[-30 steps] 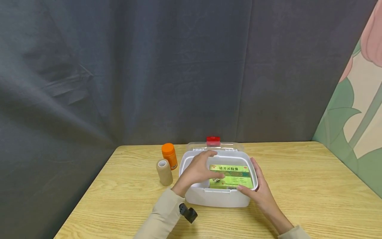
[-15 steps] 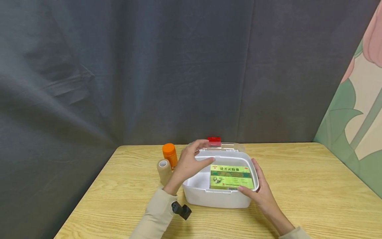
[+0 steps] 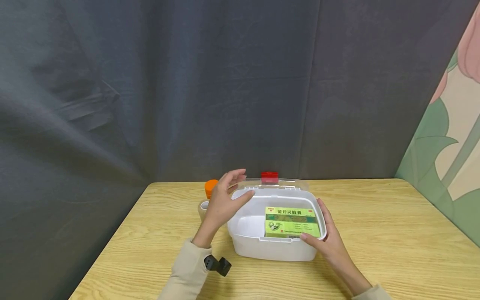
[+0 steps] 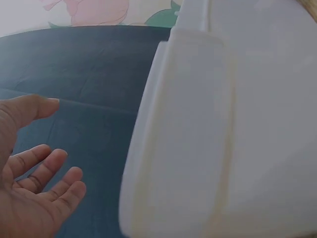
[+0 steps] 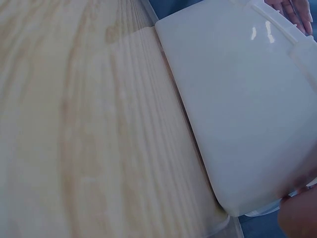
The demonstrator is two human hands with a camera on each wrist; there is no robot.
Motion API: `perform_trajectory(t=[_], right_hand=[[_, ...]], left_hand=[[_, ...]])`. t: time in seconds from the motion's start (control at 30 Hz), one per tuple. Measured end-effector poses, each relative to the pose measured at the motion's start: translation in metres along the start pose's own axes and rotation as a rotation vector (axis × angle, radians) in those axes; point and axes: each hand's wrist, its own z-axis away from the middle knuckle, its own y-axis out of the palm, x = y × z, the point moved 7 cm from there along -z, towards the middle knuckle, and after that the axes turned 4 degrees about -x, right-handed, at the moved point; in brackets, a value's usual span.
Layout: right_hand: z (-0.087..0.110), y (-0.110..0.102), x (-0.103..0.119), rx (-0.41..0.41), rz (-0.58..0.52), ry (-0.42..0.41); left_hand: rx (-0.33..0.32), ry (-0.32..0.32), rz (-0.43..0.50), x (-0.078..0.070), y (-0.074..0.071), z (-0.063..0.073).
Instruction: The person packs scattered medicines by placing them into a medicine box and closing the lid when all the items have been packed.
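Observation:
A white plastic box point(image 3: 275, 249) stands on the table, its clear lid point(image 3: 290, 183) with a red latch point(image 3: 269, 176) swung back behind it. Inside, on the right, lies a green medicine box point(image 3: 292, 222). My right hand point(image 3: 331, 241) holds the white box at its right front corner, thumb over the rim and fingers along the outer side. My left hand point(image 3: 221, 204) hovers by the box's left rim, thumb and fingers spread apart with nothing between them. The left wrist view shows those fingers point(image 4: 54, 168) loosely bent beside the white wall point(image 4: 188, 139).
Left of the white box, partly hidden behind my left hand, are an orange bottle point(image 3: 211, 187) and a tan bandage roll point(image 3: 203, 208). A grey curtain point(image 3: 232, 91) hangs behind the wooden table point(image 3: 382, 225). A floral-patterned wall point(image 3: 450, 146) is at the right.
My left hand has moved left from above the inside of the white box to beside its left rim, now covering part of the bottle and roll. My right hand stays at the corner.

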Motion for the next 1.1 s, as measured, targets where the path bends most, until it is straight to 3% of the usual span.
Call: perform_trajectory(t=[0.17,0.43,1.1], right_hand=[[0.0,0.0,0.001,-0.001,0.004,-0.004],[-0.001,0.0,0.0,-0.007,0.031,0.018],[-0.001,0.0,0.0,0.0,0.008,0.018]], left_hand=[[-0.066,-0.032,0.009,0.0,-0.015,0.004],[-0.132,-0.033,-0.004,0.004,-0.037,0.008],[-0.267,-0.068,0.047,0.019,-0.072,0.02]])
